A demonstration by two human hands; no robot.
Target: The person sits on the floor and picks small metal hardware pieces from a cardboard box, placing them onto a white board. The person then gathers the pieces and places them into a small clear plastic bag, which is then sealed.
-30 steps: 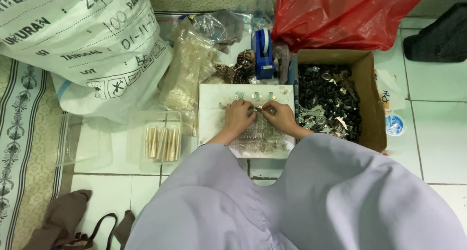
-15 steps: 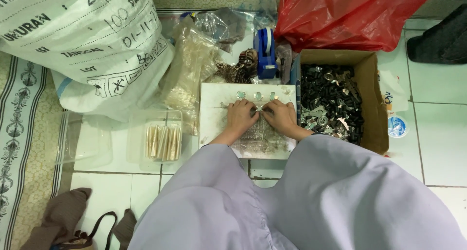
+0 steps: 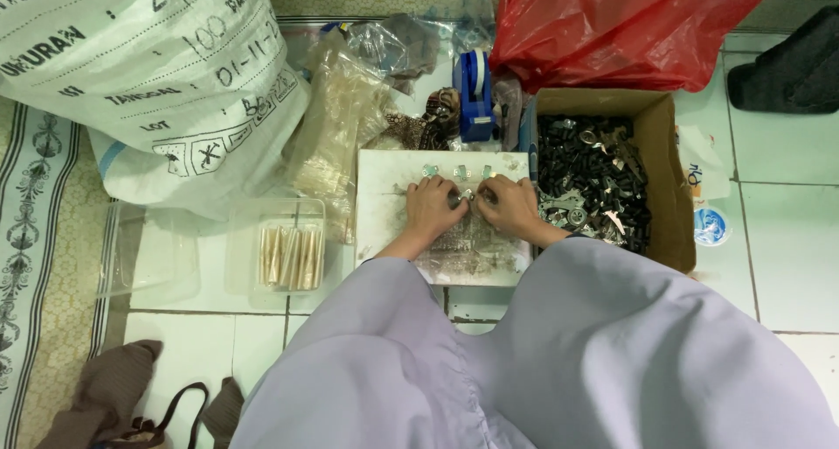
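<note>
Where both hands' fingers (image 3: 466, 197) meet: small metal piece (image 3: 464, 195), orientation unclear.

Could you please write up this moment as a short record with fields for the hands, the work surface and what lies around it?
left hand: left hand on the white board, fingertips pinching a small metal piece
right hand: right hand meets it at the same piece
on board: row of small metal pieces along the far edge
right of board: cardboard box of dark small parts
left of board: clear tray with pale sticks
behind: blue tape dispenser, red plastic bag, white woven sack
</note>
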